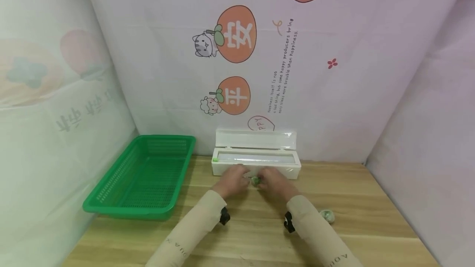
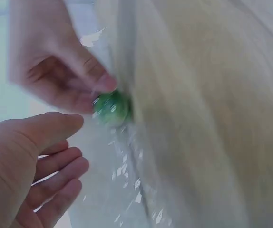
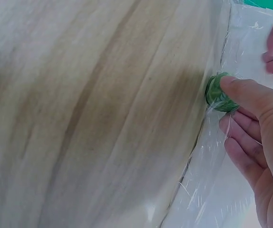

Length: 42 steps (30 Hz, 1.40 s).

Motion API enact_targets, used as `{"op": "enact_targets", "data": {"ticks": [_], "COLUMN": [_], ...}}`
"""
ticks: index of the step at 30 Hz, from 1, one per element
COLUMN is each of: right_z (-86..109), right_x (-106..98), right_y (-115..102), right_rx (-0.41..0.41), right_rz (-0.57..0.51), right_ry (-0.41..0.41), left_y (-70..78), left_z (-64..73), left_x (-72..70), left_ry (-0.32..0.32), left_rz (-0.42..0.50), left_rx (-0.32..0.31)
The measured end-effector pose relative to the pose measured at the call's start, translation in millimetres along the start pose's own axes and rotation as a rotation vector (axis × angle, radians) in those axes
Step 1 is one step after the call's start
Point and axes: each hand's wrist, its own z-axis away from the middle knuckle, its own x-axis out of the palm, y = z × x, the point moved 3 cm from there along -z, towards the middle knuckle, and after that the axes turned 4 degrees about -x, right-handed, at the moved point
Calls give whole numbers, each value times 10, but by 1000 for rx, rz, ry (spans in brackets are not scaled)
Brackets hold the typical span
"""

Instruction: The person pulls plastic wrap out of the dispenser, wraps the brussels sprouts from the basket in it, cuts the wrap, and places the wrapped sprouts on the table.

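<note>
My right hand (image 1: 276, 181) pinches a small round green ball (image 3: 217, 94) between thumb and fingers; it looks leafy, but its exact kind is unclear. Clear cling film (image 3: 205, 173) clings around the ball and stretches along the table edge of the white dispenser box (image 1: 256, 170). Close by on the left, my left hand (image 2: 41, 166) has its fingers loosely bent and apart, with nothing in them. In the left wrist view the green ball (image 2: 112, 109) sits just beyond my left thumb. The box's lid (image 1: 256, 139) stands raised at the back.
A green plastic basket (image 1: 148, 176) stands on the left of the wooden table (image 1: 245, 234). Near my right forearm lies a pale green, film-wrapped ball (image 1: 327, 216). Printed white cloth (image 1: 315, 94) hangs behind and at both sides.
</note>
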Motion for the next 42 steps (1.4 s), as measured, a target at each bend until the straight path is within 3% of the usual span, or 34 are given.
{"op": "enact_targets", "data": {"ticks": [8, 12, 17, 26, 33, 38, 42], "right_z": [23, 51, 71, -90, -360, -557, -711], "right_x": [-43, -67, -182, -570, -741, -733, -696], "right_y": [-15, -23, -75, -348, -555, -705, -827], "right_rx": [29, 47, 24, -39, -106, -114, -134], "right_rz": [-31, -47, -63, 69, 125, 120, 130], "right_ry": [-69, -85, -87, -134, -150, -170, -173], "left_y": [-330, -501, -684, -958, -1098, -1164, -1192], "left_z": [177, 262, 282, 264, 259, 252, 233], "left_x": [-381, -488, -461, -344, -291, -255, -230], "left_ry": [198, 245, 246, 292, 291, 308, 321], "left_rz": [87, 98, 204, 392, 435, 489, 522], "left_rx": [-38, -134, -282, -440, -456, -467, -441]}}
